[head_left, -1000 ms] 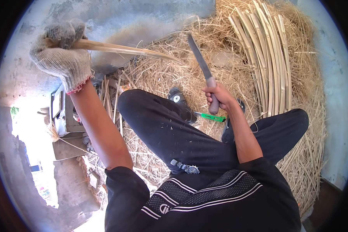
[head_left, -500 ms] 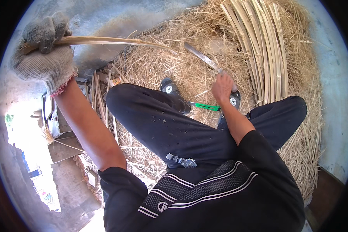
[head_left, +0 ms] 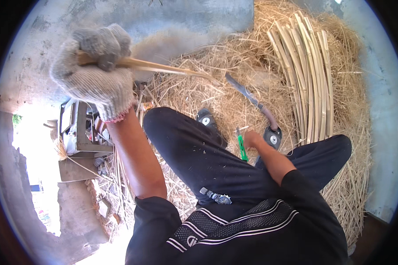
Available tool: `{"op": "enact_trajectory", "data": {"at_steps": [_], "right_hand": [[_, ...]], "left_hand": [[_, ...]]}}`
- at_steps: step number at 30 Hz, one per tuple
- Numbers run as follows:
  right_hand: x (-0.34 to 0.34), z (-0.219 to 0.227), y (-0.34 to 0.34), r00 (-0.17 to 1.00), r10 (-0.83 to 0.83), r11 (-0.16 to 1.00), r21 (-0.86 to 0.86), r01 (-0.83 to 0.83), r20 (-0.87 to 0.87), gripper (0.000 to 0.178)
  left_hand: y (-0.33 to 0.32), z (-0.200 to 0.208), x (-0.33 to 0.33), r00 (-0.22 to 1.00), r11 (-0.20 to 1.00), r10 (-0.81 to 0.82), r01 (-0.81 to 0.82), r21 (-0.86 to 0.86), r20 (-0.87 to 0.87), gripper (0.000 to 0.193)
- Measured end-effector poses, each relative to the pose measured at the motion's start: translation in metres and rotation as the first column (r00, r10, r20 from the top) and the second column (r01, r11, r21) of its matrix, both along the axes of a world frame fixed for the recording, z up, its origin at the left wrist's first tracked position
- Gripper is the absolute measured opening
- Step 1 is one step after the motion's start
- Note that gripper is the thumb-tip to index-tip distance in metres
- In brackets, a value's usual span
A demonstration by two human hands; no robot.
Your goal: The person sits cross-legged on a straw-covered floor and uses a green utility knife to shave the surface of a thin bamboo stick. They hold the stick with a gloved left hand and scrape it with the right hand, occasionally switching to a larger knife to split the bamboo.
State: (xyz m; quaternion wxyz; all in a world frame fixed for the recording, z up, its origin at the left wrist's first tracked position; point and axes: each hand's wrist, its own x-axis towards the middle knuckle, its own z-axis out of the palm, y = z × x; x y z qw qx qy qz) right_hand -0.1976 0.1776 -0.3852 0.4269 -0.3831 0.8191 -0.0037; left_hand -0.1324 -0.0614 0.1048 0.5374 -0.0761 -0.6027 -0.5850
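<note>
My left hand (head_left: 95, 66), in a grey knitted work glove, is raised at the upper left. Its fingers wrap around a long thin bamboo strip (head_left: 168, 68), whose free end reaches right over the straw. My bare right hand (head_left: 253, 139) is low between my knees, its fingers closed at a green utility knife (head_left: 243, 148); the hand partly hides the grip. The utility knife's blade points away from me. A machete (head_left: 247, 93) with a brown handle rests on the straw, its handle end beside my right shoe (head_left: 273, 138).
A row of split bamboo lengths (head_left: 311, 84) lies at the right on heaped straw-like shavings (head_left: 349, 57). A wooden frame with clutter (head_left: 86, 128) stands at the left. A watch (head_left: 216, 197) lies on my lap. A grey-blue wall (head_left: 382, 110) rises at the right.
My right hand has left the machete, which now lies down, and moved to the utility knife, which has turned from crosswise to lengthwise. My left hand and the bamboo strip have shifted right.
</note>
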Motion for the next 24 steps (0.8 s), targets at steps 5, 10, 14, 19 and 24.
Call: {"op": "enact_trajectory", "data": {"at_steps": [5,10,14,19,24], "right_hand": [[0.053,-0.088,0.023,0.920,-0.369,0.889,-0.238,0.391,0.133,0.036],[0.048,-0.063,0.019,0.953,-0.301,0.944,-0.134,0.301,0.022,0.027],[0.038,-0.095,0.016,0.957,-0.289,0.936,-0.208,0.285,0.008,0.037],[0.054,-0.067,0.009,0.923,-0.386,0.875,-0.312,0.371,0.016,0.044],[0.044,-0.059,0.000,0.912,-0.393,0.890,-0.200,0.409,0.117,0.038]], "left_hand": [[0.031,-0.003,-0.011,0.992,0.989,-0.124,0.121,-0.088,-0.033,0.031],[0.037,-0.011,0.014,0.992,0.993,-0.117,0.117,0.021,0.038,0.032],[0.016,-0.024,0.014,0.967,0.970,0.197,-0.168,-0.177,0.160,0.033],[-0.003,-0.051,0.039,0.809,0.769,0.538,-0.356,-0.531,0.236,0.022],[-0.010,-0.064,0.052,0.741,0.693,0.625,-0.382,-0.611,0.245,0.016]]}}
